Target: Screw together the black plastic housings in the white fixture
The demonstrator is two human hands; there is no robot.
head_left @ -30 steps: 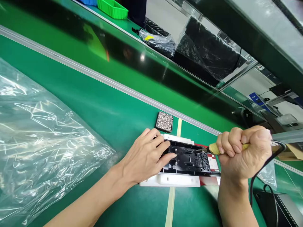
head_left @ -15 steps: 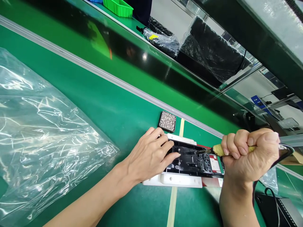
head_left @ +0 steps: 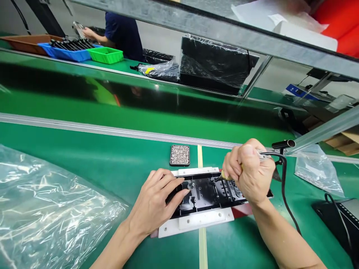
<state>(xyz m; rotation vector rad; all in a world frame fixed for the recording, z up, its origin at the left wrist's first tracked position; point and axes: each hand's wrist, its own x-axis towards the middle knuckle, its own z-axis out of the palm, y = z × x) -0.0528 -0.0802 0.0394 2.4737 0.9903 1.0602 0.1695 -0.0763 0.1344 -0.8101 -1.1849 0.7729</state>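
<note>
A long black plastic housing (head_left: 206,196) lies with its ribbed inner side up between the white blocks of a fixture (head_left: 196,224). My left hand (head_left: 157,198) grips the housing's left end, fingers bent over its edge and thumb on the inner side. Wrapped in a fist, my right hand (head_left: 249,173) holds a corded tool with a yellow grip (head_left: 225,174). Its thin tip points down and left into the housing's far side; whether it touches cannot be made out. My right fist hides most of the tool and part of the housing's right end.
A square black tray of small metallic pieces (head_left: 180,155) sits behind the fixture. Clear plastic sheeting (head_left: 56,213) covers the left. The tool's black cable (head_left: 284,186) hangs at right. Across the divider are blue (head_left: 67,54) and green bins (head_left: 106,56) and a co-worker in dark clothing (head_left: 123,35).
My view has turned and lifted, so the bench looks more level and a co-worker shows. The tool's tip has shifted left along the housing. My left hand stays at its left end.
</note>
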